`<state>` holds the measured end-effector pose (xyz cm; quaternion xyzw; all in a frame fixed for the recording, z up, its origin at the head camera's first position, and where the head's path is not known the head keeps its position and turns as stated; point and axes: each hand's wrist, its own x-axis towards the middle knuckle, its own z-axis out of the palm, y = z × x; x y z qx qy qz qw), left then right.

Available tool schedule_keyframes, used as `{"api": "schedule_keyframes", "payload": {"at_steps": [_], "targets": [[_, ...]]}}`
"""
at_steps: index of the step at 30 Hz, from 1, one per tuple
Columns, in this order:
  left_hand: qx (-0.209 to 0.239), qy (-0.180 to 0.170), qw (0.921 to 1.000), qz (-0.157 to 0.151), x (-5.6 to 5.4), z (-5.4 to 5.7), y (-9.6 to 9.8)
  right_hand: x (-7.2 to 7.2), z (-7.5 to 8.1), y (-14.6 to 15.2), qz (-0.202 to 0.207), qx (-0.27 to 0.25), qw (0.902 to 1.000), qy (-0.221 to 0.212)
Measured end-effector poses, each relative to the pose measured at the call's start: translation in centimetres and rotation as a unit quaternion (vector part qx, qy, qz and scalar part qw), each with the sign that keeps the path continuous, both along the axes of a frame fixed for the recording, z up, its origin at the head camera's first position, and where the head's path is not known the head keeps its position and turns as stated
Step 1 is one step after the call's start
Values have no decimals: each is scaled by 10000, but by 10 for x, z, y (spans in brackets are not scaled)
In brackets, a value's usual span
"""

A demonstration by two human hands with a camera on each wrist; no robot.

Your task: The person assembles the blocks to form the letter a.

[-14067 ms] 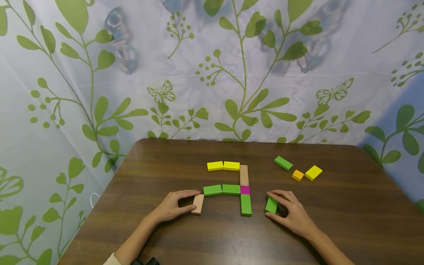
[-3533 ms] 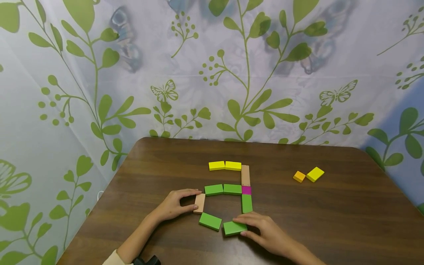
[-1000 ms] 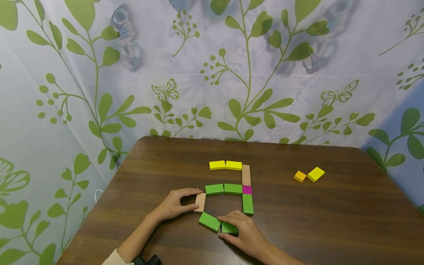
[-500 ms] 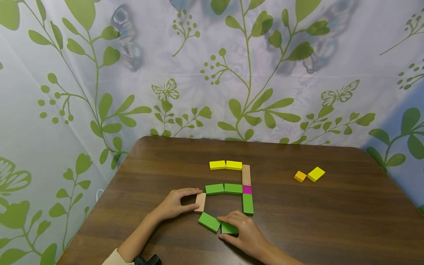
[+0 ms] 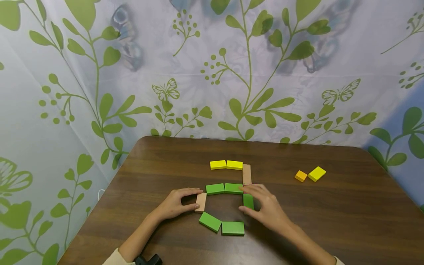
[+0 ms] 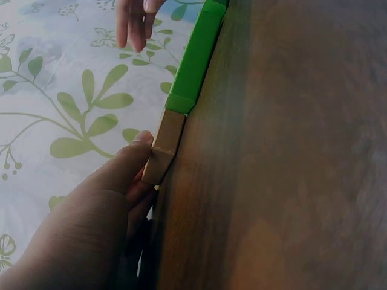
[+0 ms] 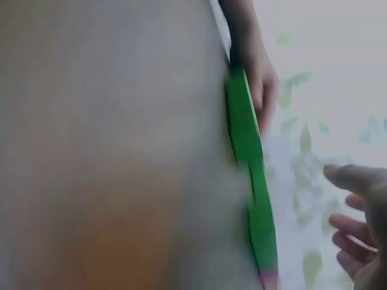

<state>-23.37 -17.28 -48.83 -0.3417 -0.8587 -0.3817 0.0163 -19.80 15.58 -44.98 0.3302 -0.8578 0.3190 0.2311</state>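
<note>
My left hand (image 5: 173,206) pinches a pale wooden block (image 5: 200,203) by its ends, thumb at the near one. In the left wrist view, the thumb (image 6: 142,139) touches that block, beyond which lies a green block (image 6: 196,57). My right hand (image 5: 268,209) hovers with parted fingers and holds nothing. Under it, partly covered, is a green block (image 5: 248,201); the magenta block behind that is mostly hidden. Two green blocks, one slanted (image 5: 210,222) and one level (image 5: 233,228), form the near side. Another green pair, left (image 5: 215,189) and right (image 5: 233,188), lies across the middle.
Two yellow blocks (image 5: 218,165) lie in line at the back, meeting a second wooden block (image 5: 246,174). Off to the right are a small orange block (image 5: 300,176) and a loose yellow block (image 5: 317,173). A patterned cloth (image 5: 185,106) hangs behind the brown table (image 5: 331,206).
My right hand has let go of the level green block and moved up and right. Over the longer span, two green blocks came to the near side. My left hand stays put.
</note>
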Motion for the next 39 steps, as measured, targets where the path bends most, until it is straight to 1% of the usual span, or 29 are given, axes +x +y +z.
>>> {"api": "schedule_keyframes", "payload": {"at_steps": [2, 4, 9, 12, 14, 16, 20, 26, 34, 39], "targets": [[-16, 10, 10000, -4, 0, 0, 0, -13, 2, 17, -288, -21, 9996, 4], [-26, 19, 10000, -12, 0, 0, 0, -25, 1, 35, -659, -109, 9978, -36], [-22, 8, 10000, -25, 0, 0, 0, -51, -9, 83, -1590, -462, 9861, -110], [-31, -6, 10000, -23, 0, 0, -1, -61, -17, 111, -2093, -531, 9762, -211], [-28, -25, 10000, -22, 0, 0, -1, -65, -22, 126, -2365, -513, 9698, -313], [-34, -35, 10000, -13, 0, 0, -1, -66, -25, 138, -2550, -514, 9646, -443], [-30, -53, 10000, 0, 1, 0, 0, -66, -29, 150, -2645, -488, 9607, -688], [-43, -35, 10000, 7, 1, 0, 0, -66, -33, 153, -2643, -277, 9596, -928], [-64, -73, 10000, 10, 2, 2, 0, -64, -35, 153, -2617, -127, 9609, -890], [-55, -77, 10000, -4, 2, 4, 0, -58, -34, 151, -2567, -116, 9628, -832]]}}
